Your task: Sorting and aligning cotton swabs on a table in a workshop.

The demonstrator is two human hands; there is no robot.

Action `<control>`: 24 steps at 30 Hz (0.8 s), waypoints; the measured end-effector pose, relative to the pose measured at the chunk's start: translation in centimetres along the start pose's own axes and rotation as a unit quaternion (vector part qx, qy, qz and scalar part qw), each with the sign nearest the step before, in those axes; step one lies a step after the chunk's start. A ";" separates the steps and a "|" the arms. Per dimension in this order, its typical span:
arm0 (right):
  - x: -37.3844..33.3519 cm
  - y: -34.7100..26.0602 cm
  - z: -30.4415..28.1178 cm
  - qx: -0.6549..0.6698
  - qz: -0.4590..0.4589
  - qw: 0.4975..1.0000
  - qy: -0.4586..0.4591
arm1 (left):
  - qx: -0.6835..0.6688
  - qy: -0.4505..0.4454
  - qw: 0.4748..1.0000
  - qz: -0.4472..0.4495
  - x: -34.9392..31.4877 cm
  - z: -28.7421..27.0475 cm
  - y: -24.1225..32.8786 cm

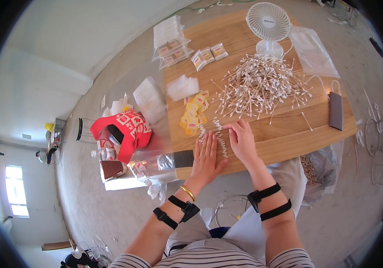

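- Wooden table (285,135), seen in the head view, stands on a grey floor (347,178) beside a pale wall (55,49).
- Left hand (205,156): palm down near the table's front edge. Fingers extended, nearly straight and close together; thumb spread out toward the right. They lie flat across the laid-out swabs (221,142), pressing on top with no grasp around them.
- Right hand (242,143): at the right side of the same swabs. Fingers bent, index finger and thumb directed at the upper right of the layer. Whether the fingertips pinch a swab cannot be determined.
- Condition of the laid-out swabs: thin sticks with white tips, set side by side in a fairly even layer, lying roughly crosswise between the hands; a portion is covered by the left fingers.
- Loose pile of swabs (263,85): large, tangled, sticks pointing in all directions, located beyond the right hand. One single swab (306,121) lies apart, to the right.
- Yellow packets (195,112): scattered and overlapping, just beyond the left hand.
- Further items on the table: white fan (268,22) behind the pile, grey rectangular device (336,110) at the right edge, small packs (209,56) toward the far left.
- Red bag (131,127): left of the table's wooden part.
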State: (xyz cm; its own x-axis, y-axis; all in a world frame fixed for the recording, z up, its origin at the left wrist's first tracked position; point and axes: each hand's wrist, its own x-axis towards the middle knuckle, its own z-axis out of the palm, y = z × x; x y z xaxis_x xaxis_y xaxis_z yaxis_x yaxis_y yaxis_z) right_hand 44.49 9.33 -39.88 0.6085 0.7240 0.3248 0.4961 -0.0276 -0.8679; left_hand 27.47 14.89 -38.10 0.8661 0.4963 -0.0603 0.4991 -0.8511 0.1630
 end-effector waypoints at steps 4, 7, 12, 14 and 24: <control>0.0 -0.1 -0.5 0.001 -0.070 0.996 -0.058 | -0.048 0.061 0.997 -0.007 -1.7 -0.2 -0.1; -0.8 -0.3 -0.1 -0.018 -0.088 0.990 -0.111 | -0.076 0.077 0.993 -0.050 -3.3 0.5 -0.9; -1.3 -0.9 0.3 -0.039 -0.096 0.988 -0.118 | -0.139 0.098 0.981 -0.091 -4.3 1.3 -1.0; -1.4 -1.3 0.6 -0.042 -0.102 0.987 -0.121 | -0.149 0.106 0.979 -0.095 -4.6 1.3 -1.0; -1.5 -1.3 0.7 -0.055 -0.101 0.986 -0.117 | -0.086 0.078 0.992 -0.044 -4.2 1.0 0.1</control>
State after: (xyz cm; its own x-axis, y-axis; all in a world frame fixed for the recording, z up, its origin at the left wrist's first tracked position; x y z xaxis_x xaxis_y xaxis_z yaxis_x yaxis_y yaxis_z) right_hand 42.54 8.72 -39.53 0.3373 0.8609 0.3810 0.6649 0.0686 -0.7438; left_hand 23.93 12.59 -38.79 0.7971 0.5997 0.0701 0.5488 -0.7681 0.3300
